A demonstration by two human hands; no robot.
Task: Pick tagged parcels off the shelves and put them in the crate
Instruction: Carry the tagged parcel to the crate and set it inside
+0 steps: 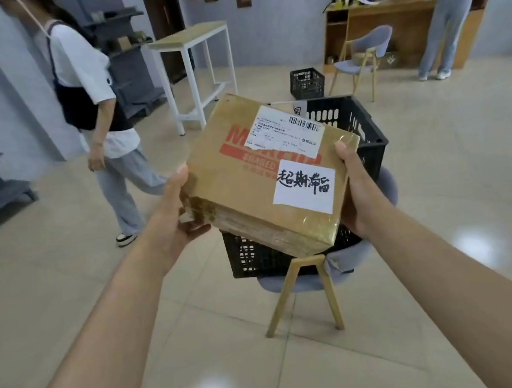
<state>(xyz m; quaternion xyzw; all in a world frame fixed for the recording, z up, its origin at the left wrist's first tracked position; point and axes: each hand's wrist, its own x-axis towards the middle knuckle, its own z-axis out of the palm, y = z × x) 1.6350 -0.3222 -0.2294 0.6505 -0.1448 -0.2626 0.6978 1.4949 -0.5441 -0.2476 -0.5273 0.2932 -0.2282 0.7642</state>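
The cardboard parcel (pixel 265 175) is held in the air directly above the black crate (pixel 362 130), which sits on a grey chair (pixel 299 284), so it is probably about to be lowered in. The left hand (pixel 177 216) grips its left edge and the right hand (pixel 355 184) its right edge, thumbs on top, to keep the wide box level. The handwritten white tag (pixel 305 186) faces up, easy to check

The parcel (pixel 273 174) hides most of the crate (pixel 358 130); both hands' fingers lie hidden beneath it.
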